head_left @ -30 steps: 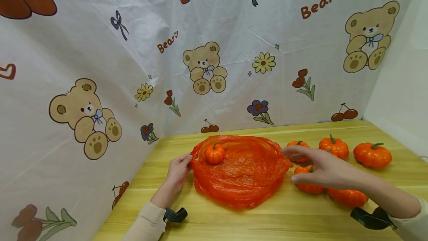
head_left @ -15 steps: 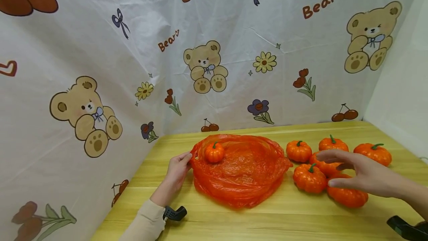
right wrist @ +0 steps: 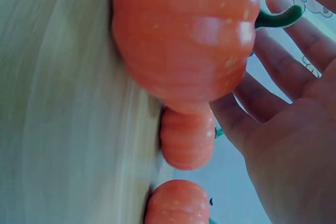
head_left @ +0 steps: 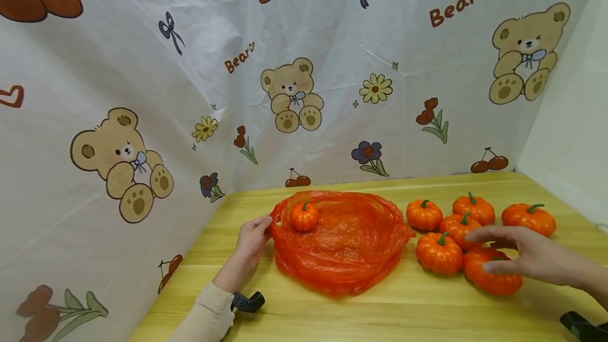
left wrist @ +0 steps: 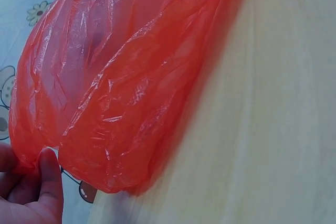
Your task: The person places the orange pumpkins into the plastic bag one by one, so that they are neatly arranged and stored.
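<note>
My left hand point(head_left: 252, 239) pinches the left rim of a thin red plastic bag point(head_left: 339, 276), which lies spread on the table with its mouth open. In the left wrist view, thumb and fingers grip a gathered edge of the bag point(left wrist: 136, 93). One small orange toy pumpkin point(head_left: 304, 217) sits inside it at the left. My right hand point(head_left: 541, 257) is over the nearest, larger pumpkin point(head_left: 491, 277), fingers spread around its stem side. The right wrist view shows that pumpkin point(right wrist: 184, 35) close to the fingers, not gripped; whether they touch it I cannot tell.
Several other pumpkins stand right of the bag, among them one at the front left point(head_left: 439, 255), one at the back point(head_left: 424, 215) and one at the far right point(head_left: 529, 219). A printed bear cloth point(head_left: 328, 157) hangs behind the wooden table point(head_left: 361, 321).
My right hand has moved right from beside the bag's edge to the nearest pumpkin, lowering slightly at the end. The left hand and the bag have stayed in place.
</note>
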The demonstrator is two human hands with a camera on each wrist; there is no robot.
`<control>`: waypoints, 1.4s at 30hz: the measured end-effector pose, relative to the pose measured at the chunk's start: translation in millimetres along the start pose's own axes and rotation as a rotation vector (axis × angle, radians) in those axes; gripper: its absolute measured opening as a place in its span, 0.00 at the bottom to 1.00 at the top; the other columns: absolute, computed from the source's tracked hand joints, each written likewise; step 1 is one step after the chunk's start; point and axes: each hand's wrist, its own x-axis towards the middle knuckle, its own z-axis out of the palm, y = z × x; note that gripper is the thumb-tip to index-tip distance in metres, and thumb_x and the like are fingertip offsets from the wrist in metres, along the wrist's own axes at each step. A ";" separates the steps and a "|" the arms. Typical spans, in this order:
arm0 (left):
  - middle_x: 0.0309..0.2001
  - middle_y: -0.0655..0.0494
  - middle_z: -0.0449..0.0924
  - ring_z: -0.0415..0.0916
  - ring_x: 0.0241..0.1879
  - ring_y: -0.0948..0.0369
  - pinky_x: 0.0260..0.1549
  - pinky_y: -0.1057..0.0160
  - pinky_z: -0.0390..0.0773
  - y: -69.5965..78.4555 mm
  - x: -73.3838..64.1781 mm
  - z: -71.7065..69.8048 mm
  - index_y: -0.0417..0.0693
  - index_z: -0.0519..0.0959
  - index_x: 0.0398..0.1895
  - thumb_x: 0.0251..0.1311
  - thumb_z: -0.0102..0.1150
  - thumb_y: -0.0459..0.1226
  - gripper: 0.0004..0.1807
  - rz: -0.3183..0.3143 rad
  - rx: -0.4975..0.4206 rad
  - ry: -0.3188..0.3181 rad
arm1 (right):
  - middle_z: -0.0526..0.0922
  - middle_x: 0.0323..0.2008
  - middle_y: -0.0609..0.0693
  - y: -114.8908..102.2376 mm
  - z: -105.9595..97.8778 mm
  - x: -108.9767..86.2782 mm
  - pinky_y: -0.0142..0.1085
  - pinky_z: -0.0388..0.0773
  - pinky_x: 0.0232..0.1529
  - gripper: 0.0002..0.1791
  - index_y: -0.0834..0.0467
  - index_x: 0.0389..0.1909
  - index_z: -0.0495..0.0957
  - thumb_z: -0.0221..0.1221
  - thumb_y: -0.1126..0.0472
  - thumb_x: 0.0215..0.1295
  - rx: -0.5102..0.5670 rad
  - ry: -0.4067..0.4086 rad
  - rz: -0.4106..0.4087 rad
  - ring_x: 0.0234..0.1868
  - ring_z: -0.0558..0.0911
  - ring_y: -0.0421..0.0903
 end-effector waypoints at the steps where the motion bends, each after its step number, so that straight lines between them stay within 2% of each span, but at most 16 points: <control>1: 0.67 0.34 0.74 0.79 0.58 0.54 0.54 0.64 0.84 0.4 0.3 -0.1 0.28 0.76 0.65 0.78 0.50 0.33 0.20 0.004 -0.003 0.000 | 0.85 0.55 0.36 1.3 -0.2 0.0 0.23 0.77 0.44 0.22 0.53 0.58 0.81 0.70 0.61 0.64 0.007 -0.015 0.006 0.52 0.78 0.26; 6: 0.66 0.34 0.74 0.80 0.57 0.54 0.54 0.63 0.84 -0.4 1.3 0.0 0.27 0.76 0.64 0.78 0.50 0.32 0.19 0.004 -0.002 0.002 | 0.82 0.58 0.30 8.8 1.0 -4.9 0.24 0.75 0.43 0.23 0.52 0.59 0.80 0.70 0.62 0.63 0.030 -0.060 -0.016 0.55 0.75 0.22; 9: 0.67 0.34 0.74 0.80 0.56 0.56 0.54 0.63 0.84 -1.0 1.0 0.3 0.27 0.75 0.64 0.78 0.50 0.33 0.20 0.006 0.006 0.003 | 0.81 0.60 0.31 13.2 2.2 -8.5 0.24 0.75 0.44 0.26 0.51 0.60 0.79 0.72 0.63 0.60 0.028 -0.066 -0.065 0.58 0.73 0.20; 13: 0.66 0.34 0.74 0.80 0.55 0.56 0.54 0.63 0.84 -1.2 0.1 0.2 0.28 0.75 0.65 0.78 0.50 0.33 0.20 0.004 0.014 0.008 | 0.79 0.62 0.33 17.8 4.0 -12.7 0.21 0.72 0.47 0.33 0.46 0.62 0.78 0.76 0.60 0.53 -0.017 -0.083 -0.079 0.61 0.68 0.17; 18: 0.66 0.35 0.74 0.79 0.58 0.53 0.57 0.60 0.83 -0.5 0.6 -0.5 0.29 0.76 0.65 0.78 0.50 0.33 0.19 -0.012 0.015 0.012 | 0.76 0.65 0.33 20.8 7.3 -15.2 0.20 0.66 0.50 0.43 0.43 0.64 0.76 0.79 0.55 0.41 -0.064 -0.140 -0.072 0.62 0.66 0.19; 22: 0.67 0.34 0.74 0.79 0.59 0.52 0.56 0.61 0.83 0.3 0.6 0.2 0.29 0.76 0.65 0.78 0.51 0.33 0.20 -0.006 0.010 0.013 | 0.75 0.66 0.33 21.3 8.1 -14.5 0.21 0.66 0.49 0.46 0.44 0.66 0.75 0.79 0.52 0.38 -0.063 -0.161 -0.076 0.62 0.66 0.20; 30: 0.65 0.34 0.75 0.80 0.55 0.55 0.52 0.65 0.84 -0.7 -0.1 1.7 0.27 0.76 0.64 0.78 0.52 0.34 0.20 0.007 0.001 0.008 | 0.75 0.66 0.32 22.0 6.4 -17.8 0.21 0.66 0.47 0.49 0.45 0.70 0.72 0.79 0.57 0.41 -0.084 -0.144 -0.083 0.59 0.67 0.22; 37: 0.66 0.34 0.74 0.79 0.58 0.54 0.55 0.61 0.83 1.3 0.2 2.3 0.28 0.75 0.65 0.78 0.51 0.33 0.20 0.001 0.002 0.014 | 0.76 0.64 0.31 9.2 -0.9 -14.7 0.25 0.70 0.46 0.50 0.44 0.69 0.73 0.82 0.54 0.38 -0.203 -0.026 -0.086 0.57 0.70 0.25; 42: 0.67 0.34 0.74 0.79 0.59 0.52 0.57 0.59 0.82 0.6 0.9 2.2 0.29 0.76 0.65 0.78 0.50 0.33 0.20 -0.014 0.011 0.016 | 0.72 0.64 0.28 -1.4 -6.8 -8.8 0.30 0.72 0.40 0.49 0.43 0.71 0.70 0.80 0.53 0.45 -0.197 -0.042 -0.047 0.52 0.72 0.28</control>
